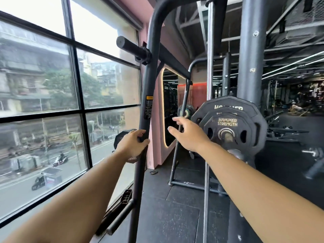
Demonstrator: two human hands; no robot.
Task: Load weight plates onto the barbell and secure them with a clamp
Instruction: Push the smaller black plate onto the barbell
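Observation:
The barbell sleeve (pixel 130 46) juts out bare at upper centre, with a black clamp (pixel 145 57) on it against the machine's upright post (pixel 147 95). My left hand (pixel 131 144) grips that post lower down; a dark weight plate (pixel 121 135) shows partly behind it. My right hand (pixel 185 134) hovers open in mid-air with fingers spread, just left of several black Hammer Strength plates (pixel 228 125) stacked on a storage peg (pixel 227 135).
A large window (pixel 52 102) fills the left side. A chrome guide rod (pixel 209 85) and thick black column (pixel 249 50) rise on the right. A slanted rack leg (pixel 177 151) stands ahead on the black rubber floor (pixel 175 216). A pink wall with a lit mirror (pixel 168 109) lies beyond.

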